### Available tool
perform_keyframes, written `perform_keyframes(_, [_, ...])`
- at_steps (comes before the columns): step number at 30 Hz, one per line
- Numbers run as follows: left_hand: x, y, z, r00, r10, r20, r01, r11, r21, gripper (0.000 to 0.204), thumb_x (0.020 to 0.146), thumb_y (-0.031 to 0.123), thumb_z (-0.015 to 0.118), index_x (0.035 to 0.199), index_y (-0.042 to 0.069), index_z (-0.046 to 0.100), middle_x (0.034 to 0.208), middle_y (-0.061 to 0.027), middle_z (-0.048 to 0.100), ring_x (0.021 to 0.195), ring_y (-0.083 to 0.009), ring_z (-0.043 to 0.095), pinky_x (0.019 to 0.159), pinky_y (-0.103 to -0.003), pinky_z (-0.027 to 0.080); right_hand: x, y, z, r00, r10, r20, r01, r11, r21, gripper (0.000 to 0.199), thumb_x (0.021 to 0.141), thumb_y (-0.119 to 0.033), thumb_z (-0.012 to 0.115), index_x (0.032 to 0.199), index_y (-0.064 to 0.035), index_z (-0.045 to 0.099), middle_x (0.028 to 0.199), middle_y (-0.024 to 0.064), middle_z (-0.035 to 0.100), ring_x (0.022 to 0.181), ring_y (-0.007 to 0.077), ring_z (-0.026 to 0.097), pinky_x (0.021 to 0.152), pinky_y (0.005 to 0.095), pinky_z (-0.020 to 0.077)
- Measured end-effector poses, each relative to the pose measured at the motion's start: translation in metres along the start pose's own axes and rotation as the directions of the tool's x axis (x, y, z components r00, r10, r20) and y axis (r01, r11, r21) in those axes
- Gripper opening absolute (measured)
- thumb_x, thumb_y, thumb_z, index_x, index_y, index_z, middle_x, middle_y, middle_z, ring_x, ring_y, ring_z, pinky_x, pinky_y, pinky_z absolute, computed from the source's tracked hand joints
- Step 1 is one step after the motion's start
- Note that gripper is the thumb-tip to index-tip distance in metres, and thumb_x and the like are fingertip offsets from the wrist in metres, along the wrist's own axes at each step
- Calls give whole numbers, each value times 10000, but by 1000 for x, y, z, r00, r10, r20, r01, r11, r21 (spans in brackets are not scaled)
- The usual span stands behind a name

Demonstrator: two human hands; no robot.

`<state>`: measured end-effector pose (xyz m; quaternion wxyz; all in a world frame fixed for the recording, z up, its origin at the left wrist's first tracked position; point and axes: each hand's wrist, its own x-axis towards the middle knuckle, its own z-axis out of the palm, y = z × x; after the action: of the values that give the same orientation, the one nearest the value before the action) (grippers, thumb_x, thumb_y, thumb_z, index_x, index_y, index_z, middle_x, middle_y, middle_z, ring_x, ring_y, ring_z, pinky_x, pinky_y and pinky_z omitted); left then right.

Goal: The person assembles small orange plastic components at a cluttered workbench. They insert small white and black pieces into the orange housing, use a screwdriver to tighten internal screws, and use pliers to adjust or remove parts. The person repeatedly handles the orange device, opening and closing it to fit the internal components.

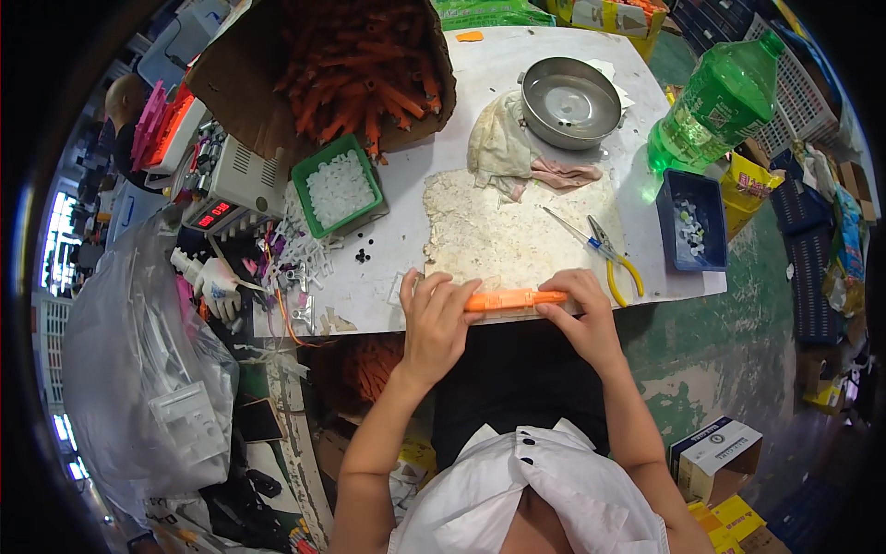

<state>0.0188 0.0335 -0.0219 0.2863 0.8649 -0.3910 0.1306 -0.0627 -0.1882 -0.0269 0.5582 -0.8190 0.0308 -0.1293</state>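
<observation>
A long, narrow orange plastic part (506, 300) lies level across the table's front edge, and both my hands hold it. My left hand (434, 323) has its fingers closed on the left end. Thumb and fingers of my right hand (585, 316) pinch the right end, which looks darker and thinner. Beneath and behind the part spreads a worn, pale work board (517, 235). Just beyond my right hand lie yellow-handled pliers (620, 263) and pointed metal tweezers (574, 231).
A cardboard box of orange parts (360, 65) lies at the back left. Nearer are a green tray of white pieces (340, 189) and a power supply (242, 180). A metal bowl (571, 134), rag (503, 138), blue bin (692, 231) and green bottle (715, 102) stand right.
</observation>
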Motion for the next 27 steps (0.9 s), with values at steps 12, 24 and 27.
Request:
perform_keyframes(12, [-25, 57, 1, 971, -234, -58, 198, 911, -363, 284, 703, 150, 784, 958, 63, 694, 812, -54, 547, 988, -270, 516, 1025, -479, 296, -15, -33, 12, 995, 82, -55, 3, 538, 843, 354, 896, -329, 648, 972, 15, 611, 945, 127, 625, 983, 243, 566, 936, 384, 415])
perform_keyframes(24, [-18, 70, 2, 907, -187, 379, 421, 461, -781, 309, 856, 241, 689, 1063, 17, 643, 972, -77, 589, 983, -210, 544, 879, -324, 418, 2, -44, -13, 990, 91, 107, -140, 589, 796, 329, 942, -317, 576, 925, 10, 603, 845, 96, 611, 846, 192, 572, 816, 325, 442])
perform_keyframes(27, [-15, 63, -3, 753, -48, 656, 657, 2, -754, 365, 950, 328, 577, 1091, -4, 630, 1044, -61, 598, 926, -117, 562, 842, -267, 443, 9, -53, -9, 968, 101, 230, -245, 597, 764, 329, 942, -332, 564, 912, -5, 592, 803, 84, 595, 832, 187, 564, 808, 324, 438])
